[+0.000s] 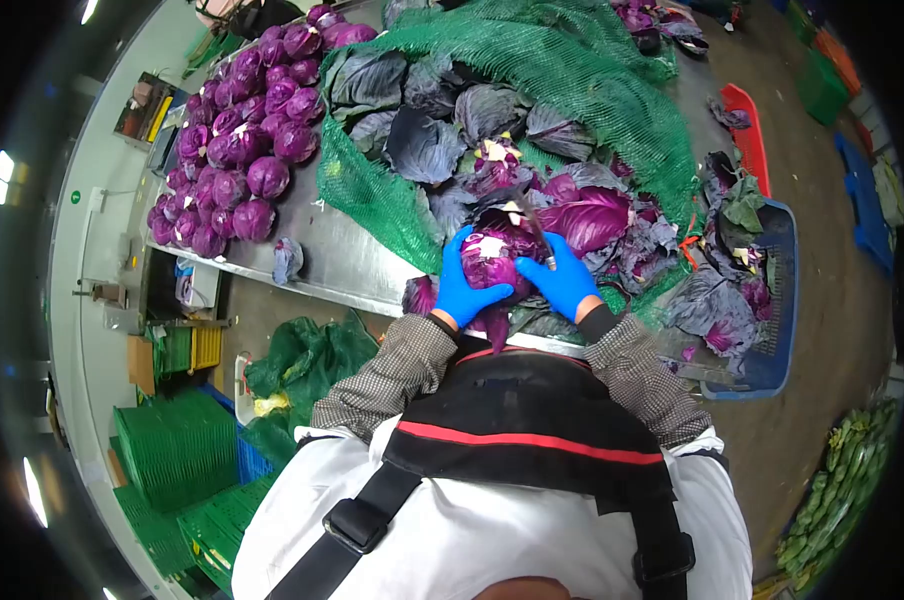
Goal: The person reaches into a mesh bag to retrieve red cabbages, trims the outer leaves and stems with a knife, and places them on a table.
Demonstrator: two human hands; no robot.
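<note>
A red cabbage [492,270] with a pale cut stem end is in front of my body at the table's near edge. My left hand [462,285], in a blue glove, is wrapped around its left side. My right hand [564,280], also gloved, grips a knife [538,232] whose blade points up and away over the cabbage. The right thumb reaches toward the cabbage's side. Loose purple outer leaves [594,217] lie just beyond. Untrimmed dark-leaved cabbages [424,145] rest farther back on a green mesh bag [562,60].
Peeled red cabbages [242,145] are piled at the left of the metal table [347,245]. At the right stand a blue crate [780,300] holding leaf scraps and a red crate [747,145]. Green crates [177,450] are stacked on the floor at lower left.
</note>
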